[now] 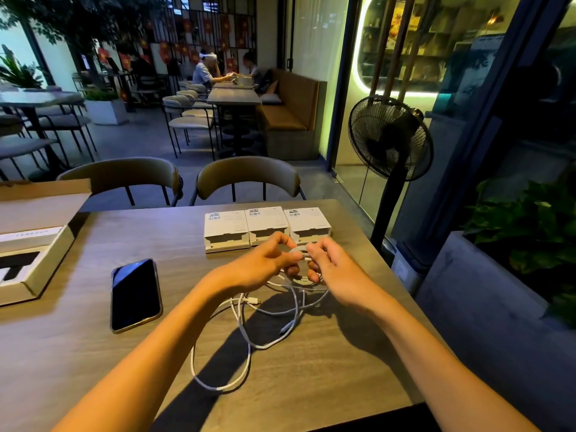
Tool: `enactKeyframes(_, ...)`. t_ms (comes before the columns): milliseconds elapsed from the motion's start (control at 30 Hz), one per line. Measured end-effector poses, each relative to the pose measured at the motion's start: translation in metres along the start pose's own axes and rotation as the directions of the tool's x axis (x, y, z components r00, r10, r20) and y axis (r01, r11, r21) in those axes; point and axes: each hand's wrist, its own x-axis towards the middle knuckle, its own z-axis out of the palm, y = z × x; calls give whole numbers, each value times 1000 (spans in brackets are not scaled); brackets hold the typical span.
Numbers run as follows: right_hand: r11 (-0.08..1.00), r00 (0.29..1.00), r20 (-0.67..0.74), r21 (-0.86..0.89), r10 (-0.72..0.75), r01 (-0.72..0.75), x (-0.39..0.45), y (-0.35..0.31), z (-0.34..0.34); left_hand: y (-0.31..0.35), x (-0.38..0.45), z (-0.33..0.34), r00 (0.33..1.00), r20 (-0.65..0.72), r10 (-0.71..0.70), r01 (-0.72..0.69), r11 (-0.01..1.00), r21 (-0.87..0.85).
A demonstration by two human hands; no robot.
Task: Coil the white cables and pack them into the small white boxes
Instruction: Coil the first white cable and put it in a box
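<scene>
A white cable [249,341] is pinched by the left hand [265,263] and right hand [330,266], apparently mid-coil; loops should be kept small for the 3 boxes [227,229].

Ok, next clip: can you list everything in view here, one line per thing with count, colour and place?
small boxes: three, white, in a row at the table's far edge, near flaps open
cables: count unclear, white, tangled loose on the table below the hands, part held in a coil
phone: one, black, screen up, left of the cables
cardboard box: one, brown, open, at the table's left edge
table: one, grey-brown wood
chairs: two, olive, across the table
fan: one, black, standing on the right
plants: green, in a grey planter far right
people: two, seated at a far table
left hand: pinching the coil
right hand: pinching the coil
</scene>
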Motion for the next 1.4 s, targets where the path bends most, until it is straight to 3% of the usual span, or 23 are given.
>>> enactKeyframes(133, 902, 995, -24, 424, 98, -79, 3, 3, 1, 3, -3, 2, 986, -117, 118, -123, 991, -43)
enactKeyframes(200, 850, 994, -14, 521, 106, -83, 3, 2, 4, 1, -2, 7, 963, -229, 142, -156, 987, -41)
enactKeyframes(333, 908, 994, -22, 408, 111, -93, 1, 1, 0, -2, -3, 5, 942, -317, 115, -142, 988, -62)
enactKeyframes(500, 900, 992, 26, 416, 126, -126, -3, 0, -8, -5, -2, -2, 947, -287, 142, -100, 983, 154)
enactKeyframes(767, 931, 987, -22, 335, 160, -143, -9, 3, -11, -9, 1, 2, 952, -253, 172, -99, 956, 277)
enactKeyframes(967, 942, 982, -94, 310, 165, -128, -9, 4, -14, -12, 2, 4, 938, -279, 206, -142, 962, 233)
enactKeyframes(1200, 775, 945, -223, 630, 239, -48, 7, 11, -22, -18, 2, 2, 885, -446, 135, -141, 990, 20)
enactKeyframes(1400, 577, 903, -175, 811, 391, -93, 28, 30, -19, -63, 12, -2, 900, -436, 20, 96, 965, 242)
